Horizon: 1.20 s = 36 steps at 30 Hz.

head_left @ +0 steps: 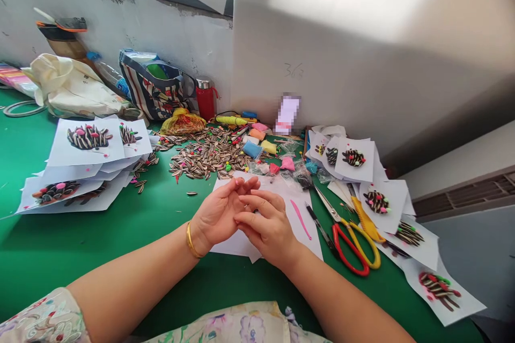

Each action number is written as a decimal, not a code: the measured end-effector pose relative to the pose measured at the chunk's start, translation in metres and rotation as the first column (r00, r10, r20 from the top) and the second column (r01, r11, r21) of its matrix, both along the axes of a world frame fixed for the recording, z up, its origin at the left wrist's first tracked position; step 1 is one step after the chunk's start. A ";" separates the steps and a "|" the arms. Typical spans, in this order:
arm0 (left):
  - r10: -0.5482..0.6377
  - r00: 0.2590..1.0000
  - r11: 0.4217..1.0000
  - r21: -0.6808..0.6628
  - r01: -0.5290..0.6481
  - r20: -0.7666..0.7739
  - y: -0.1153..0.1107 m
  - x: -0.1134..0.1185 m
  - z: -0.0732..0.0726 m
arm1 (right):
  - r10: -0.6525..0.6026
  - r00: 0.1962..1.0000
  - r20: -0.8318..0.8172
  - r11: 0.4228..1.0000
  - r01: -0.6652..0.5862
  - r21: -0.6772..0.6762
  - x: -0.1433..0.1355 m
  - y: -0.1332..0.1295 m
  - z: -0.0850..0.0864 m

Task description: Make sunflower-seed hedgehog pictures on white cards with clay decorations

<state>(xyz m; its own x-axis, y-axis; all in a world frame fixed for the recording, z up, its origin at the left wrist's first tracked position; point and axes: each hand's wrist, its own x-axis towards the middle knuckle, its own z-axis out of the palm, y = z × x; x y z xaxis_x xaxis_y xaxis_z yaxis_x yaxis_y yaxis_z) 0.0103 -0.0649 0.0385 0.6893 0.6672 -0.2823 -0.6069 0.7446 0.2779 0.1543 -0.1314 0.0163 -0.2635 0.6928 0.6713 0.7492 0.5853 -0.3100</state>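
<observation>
My left hand (221,210) is held palm up, fingers loosely stretched, a gold bangle around its wrist. Against that palm press the bent fingertips of my right hand (269,224); whatever they pinch, if anything, is too small or hidden to make out. Both hands are above white paper (237,244), which they partly cover. On the paper's right side lies a thin pink clay strip (301,218). A black pen (322,230) rests along the paper's right edge, next to scissors (354,244) with red and yellow handles.
Sunflower seeds (205,153) are heaped behind the paper, beside coloured clay lumps (252,149). Cards with seed-and-clay figures are stacked at left (54,163) and right (396,198). A yellow cutter (366,220) lies near the scissors. Bags and a red flask (206,99) stand along the wall.
</observation>
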 end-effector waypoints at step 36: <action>0.278 0.881 0.953 0.222 -0.205 -0.382 0.019 -0.004 -0.009 | -0.292 0.957 -0.005 0.873 0.264 -0.409 0.034 0.045 -0.027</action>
<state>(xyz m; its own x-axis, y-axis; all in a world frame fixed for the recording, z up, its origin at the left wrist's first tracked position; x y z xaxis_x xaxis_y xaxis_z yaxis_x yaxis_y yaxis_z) 0.0066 -0.0457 0.0297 0.3505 0.8610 -0.3686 -0.5691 0.5084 0.6463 0.1878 -0.0866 -0.0103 0.0140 0.9438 0.3301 0.8328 0.1717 -0.5263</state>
